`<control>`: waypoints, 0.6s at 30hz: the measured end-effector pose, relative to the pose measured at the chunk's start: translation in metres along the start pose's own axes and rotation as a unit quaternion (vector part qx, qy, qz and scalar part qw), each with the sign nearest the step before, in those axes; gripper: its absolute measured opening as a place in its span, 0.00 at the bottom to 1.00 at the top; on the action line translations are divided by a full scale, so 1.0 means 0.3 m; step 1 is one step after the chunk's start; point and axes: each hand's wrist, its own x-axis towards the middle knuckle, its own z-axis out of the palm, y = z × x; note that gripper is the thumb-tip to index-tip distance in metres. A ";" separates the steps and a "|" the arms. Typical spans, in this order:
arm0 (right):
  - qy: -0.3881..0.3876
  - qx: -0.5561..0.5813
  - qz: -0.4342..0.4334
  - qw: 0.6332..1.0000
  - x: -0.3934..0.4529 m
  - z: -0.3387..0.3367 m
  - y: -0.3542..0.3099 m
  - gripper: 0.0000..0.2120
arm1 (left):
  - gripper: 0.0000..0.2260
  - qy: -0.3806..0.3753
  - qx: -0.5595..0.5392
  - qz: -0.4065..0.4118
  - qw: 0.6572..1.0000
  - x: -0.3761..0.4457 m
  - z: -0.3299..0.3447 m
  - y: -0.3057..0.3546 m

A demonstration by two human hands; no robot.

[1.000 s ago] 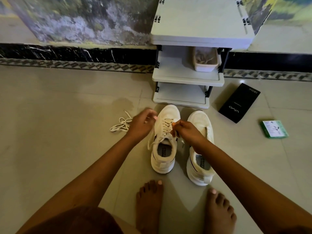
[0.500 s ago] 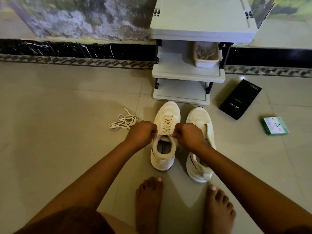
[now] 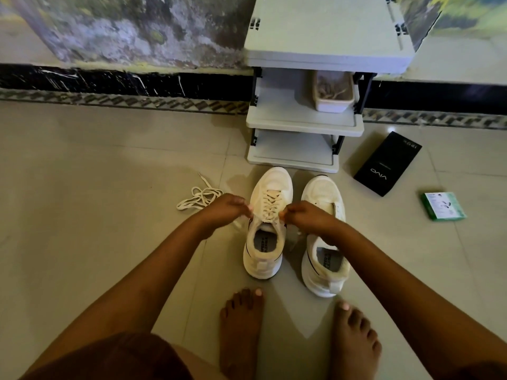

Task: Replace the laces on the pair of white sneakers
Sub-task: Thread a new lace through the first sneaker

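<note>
Two white sneakers stand side by side on the tiled floor. The left sneaker (image 3: 267,234) has a cream lace (image 3: 270,202) crossed through its eyelets. My left hand (image 3: 226,211) pinches one lace end at the sneaker's left side. My right hand (image 3: 304,215) pinches the other end at its right side. The two ends are drawn apart across the top eyelets. The right sneaker (image 3: 325,253) shows no lace, and my right forearm hides part of it. A loose white lace (image 3: 199,197) lies bunched on the floor to the left.
A grey plastic shelf rack (image 3: 303,120) stands just behind the sneakers, with a small tub (image 3: 333,101) on its middle shelf. A black phone box (image 3: 388,163) and a green box (image 3: 443,205) lie at the right. My bare feet (image 3: 241,333) rest in front.
Both hands came from over the tongue down to the top eyelets and pulled the lace ends outward. In the last half second they barely moved.
</note>
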 end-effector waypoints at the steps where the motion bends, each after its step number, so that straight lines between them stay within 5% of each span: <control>1: -0.002 0.085 0.006 0.996 -0.005 -0.009 -0.014 0.07 | 0.08 0.010 -0.070 -0.012 0.997 -0.004 0.003 0.014; 8: 0.001 0.335 -0.045 0.941 0.011 0.019 -0.043 0.14 | 0.12 0.024 -0.436 -0.060 0.898 0.005 0.054 0.066; 14: 0.047 0.287 -0.050 0.956 0.026 0.073 -0.019 0.11 | 0.06 0.058 -0.370 -0.070 0.924 0.039 0.095 0.035; 18: 0.046 0.245 -0.097 0.964 0.030 0.084 -0.001 0.10 | 0.12 0.046 -0.334 -0.047 0.940 0.042 0.101 0.011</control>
